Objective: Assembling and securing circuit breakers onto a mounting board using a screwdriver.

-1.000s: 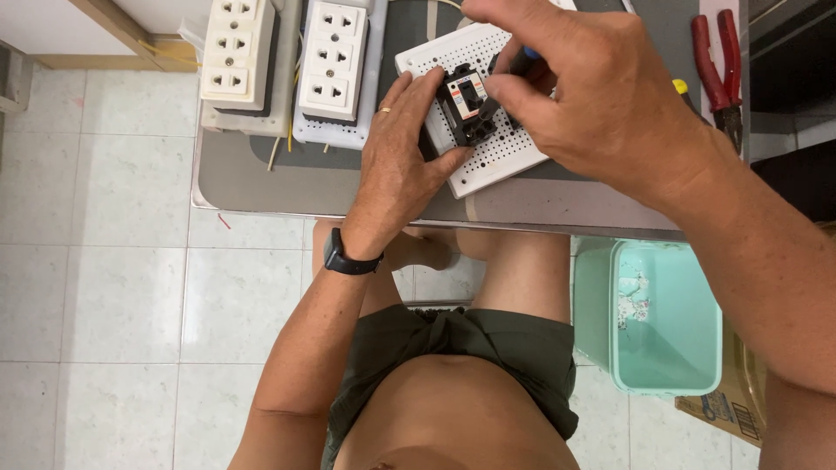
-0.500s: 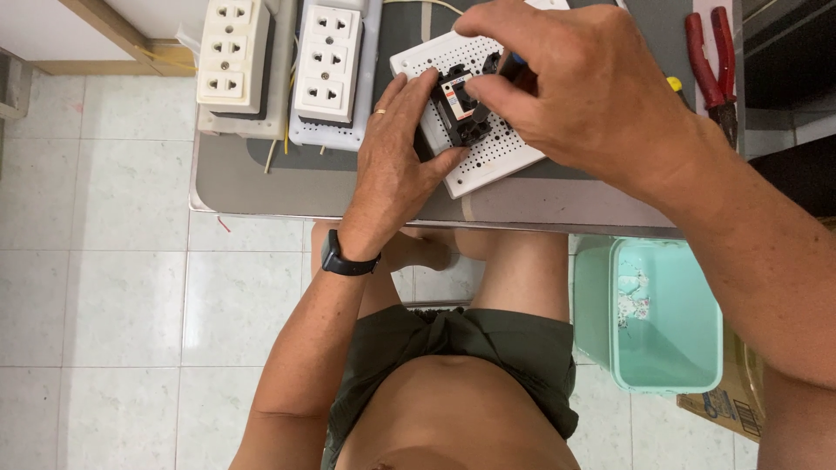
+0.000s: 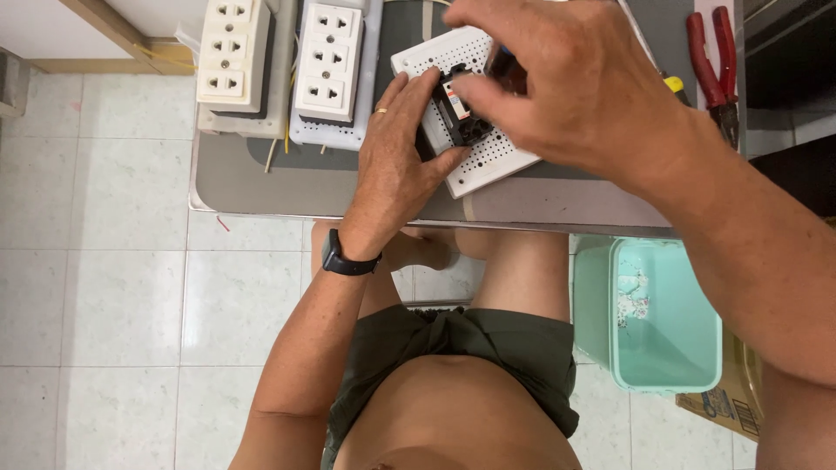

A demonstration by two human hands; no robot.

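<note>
A small black rectangular electrical module [image 3: 460,111] already sits on the white perforated plastic board [image 3: 488,161] on the grey surface [image 3: 287,178], apparently not yet fastened. The left hand [image 3: 396,170] steadies it, fingers spread flat against module and board. The right hand [image 3: 566,83] hovers above, its grip pinched on a dark tool handle [image 3: 505,70], tip hidden.

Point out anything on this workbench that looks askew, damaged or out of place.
The white perforated board lies at an angle to the table edge, unlike the two socket strips, which sit square. The left hand steadies the black component on it, with the right hand above. No damage or spills visible.
</note>
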